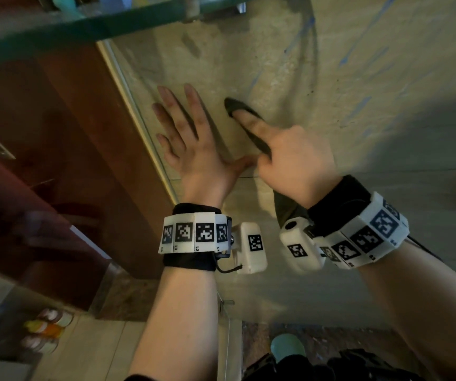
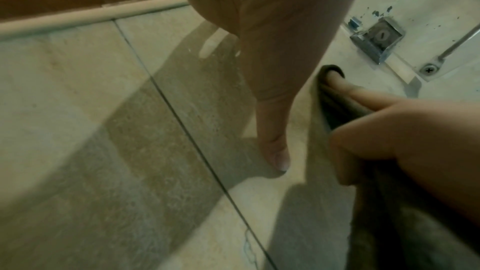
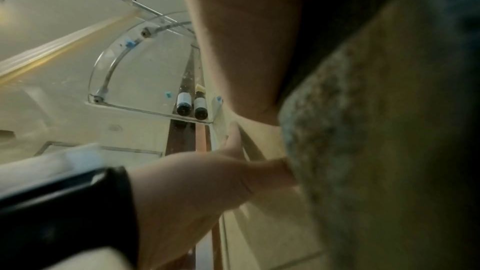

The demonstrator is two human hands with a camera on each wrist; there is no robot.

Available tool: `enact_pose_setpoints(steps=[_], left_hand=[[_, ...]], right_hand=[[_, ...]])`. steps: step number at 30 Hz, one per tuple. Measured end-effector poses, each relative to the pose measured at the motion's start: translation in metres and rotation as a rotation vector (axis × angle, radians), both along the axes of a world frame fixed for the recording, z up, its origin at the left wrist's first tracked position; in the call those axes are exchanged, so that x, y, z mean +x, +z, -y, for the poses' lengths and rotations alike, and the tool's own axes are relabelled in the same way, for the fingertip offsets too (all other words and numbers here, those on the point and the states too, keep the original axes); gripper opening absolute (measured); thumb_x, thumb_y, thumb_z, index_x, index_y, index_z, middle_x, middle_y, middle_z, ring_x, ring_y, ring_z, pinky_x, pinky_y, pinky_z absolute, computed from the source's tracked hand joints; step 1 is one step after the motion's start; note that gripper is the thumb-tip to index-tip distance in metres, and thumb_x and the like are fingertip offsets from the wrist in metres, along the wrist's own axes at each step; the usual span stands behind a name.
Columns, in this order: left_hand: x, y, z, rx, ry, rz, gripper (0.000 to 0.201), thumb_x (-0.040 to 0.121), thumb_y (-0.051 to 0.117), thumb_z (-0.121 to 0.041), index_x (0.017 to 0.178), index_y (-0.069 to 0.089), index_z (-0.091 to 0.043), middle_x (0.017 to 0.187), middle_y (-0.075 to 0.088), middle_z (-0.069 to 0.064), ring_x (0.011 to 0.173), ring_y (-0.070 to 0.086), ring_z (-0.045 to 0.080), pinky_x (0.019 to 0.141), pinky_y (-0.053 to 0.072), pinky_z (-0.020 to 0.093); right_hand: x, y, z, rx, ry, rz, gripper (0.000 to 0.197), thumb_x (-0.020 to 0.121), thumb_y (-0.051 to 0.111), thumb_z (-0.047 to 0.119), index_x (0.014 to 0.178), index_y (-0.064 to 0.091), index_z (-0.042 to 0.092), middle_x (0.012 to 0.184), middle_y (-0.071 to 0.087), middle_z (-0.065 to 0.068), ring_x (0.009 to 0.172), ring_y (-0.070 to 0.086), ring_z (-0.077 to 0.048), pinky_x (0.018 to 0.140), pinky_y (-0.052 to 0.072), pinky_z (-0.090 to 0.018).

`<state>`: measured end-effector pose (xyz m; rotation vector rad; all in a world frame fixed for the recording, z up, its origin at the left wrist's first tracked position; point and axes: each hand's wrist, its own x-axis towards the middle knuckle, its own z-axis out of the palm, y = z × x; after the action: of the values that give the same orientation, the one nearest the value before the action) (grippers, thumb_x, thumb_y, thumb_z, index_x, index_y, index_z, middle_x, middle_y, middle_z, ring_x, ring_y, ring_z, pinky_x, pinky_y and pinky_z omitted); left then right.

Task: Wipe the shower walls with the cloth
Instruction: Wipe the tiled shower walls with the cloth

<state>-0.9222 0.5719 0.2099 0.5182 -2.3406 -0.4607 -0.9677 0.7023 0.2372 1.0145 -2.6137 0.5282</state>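
A beige tiled shower wall (image 1: 331, 78) fills the head view. My left hand (image 1: 185, 144) lies flat on it with fingers spread, holding nothing. Its thumb (image 2: 272, 137) rests on the tile in the left wrist view. Just to the right, my right hand (image 1: 290, 160) grips a dark olive cloth (image 1: 238, 108). The straight index finger presses the cloth's tip against the wall while the other fingers curl round it. The cloth's tail (image 1: 287, 210) hangs under the wrist. In the right wrist view the cloth (image 3: 376, 151) blocks most of the frame.
A green-edged glass shelf (image 1: 111, 23) juts out overhead. A brown wooden panel (image 1: 56, 119) borders the wall on the left. A chrome bracket (image 2: 376, 38) sits on the wall beyond the cloth. The clear corner shelf (image 3: 135, 65) carries two dark bottles (image 3: 192, 106).
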Motion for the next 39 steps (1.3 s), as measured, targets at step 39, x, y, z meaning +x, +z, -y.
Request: enact_pose_setpoints(steps=[39], left_hand=[[0.002, 0.001, -0.001, -0.012, 0.009, 0.011, 0.141, 0.059, 0.075, -0.069, 0.146, -0.023, -0.017, 0.157, -0.024, 0.019, 0.144, -0.023, 0.036, 0.116, -0.008, 0.05]], right_hand=[[-0.001, 0.016, -0.021, -0.109, -0.083, 0.099, 0.078, 0.088, 0.049, 0.02, 0.144, 0.011, 0.058, 0.09, 0.058, -0.008, 0.088, 0.06, -0.033, 0.076, 0.049, -0.036]])
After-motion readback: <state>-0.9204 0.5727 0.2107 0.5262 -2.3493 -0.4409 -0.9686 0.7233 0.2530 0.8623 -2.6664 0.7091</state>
